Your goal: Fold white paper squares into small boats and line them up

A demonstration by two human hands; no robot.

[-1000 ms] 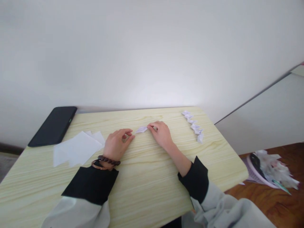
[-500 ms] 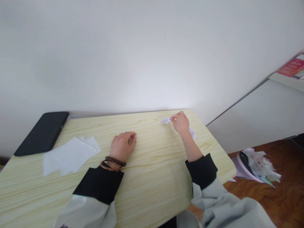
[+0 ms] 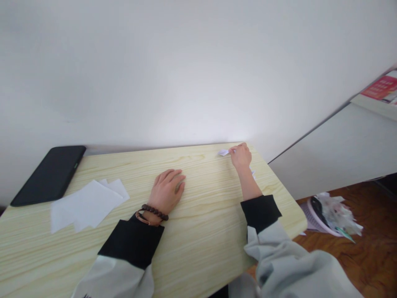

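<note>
My right hand is near the far right edge of the wooden table, thumb and fingers pinched on a small folded piece of white paper. The paper's pointed end sticks out to the left. More folded paper shows just past my right wrist, mostly hidden by the forearm. My left hand lies palm down on the table's middle with its fingers spread, holding nothing. Left of it, several overlapping white paper sheets lie flat.
A black tablet-like slab lies at the table's far left. The white wall borders the back edge. On the floor at right stands a pink basket full of crumpled waste. A white cabinet is beyond the table's right side.
My right hand has moved slightly right and back with the folded paper. The left hand has gone from curled fingers to spread ones, lying flatter and a little farther right.
</note>
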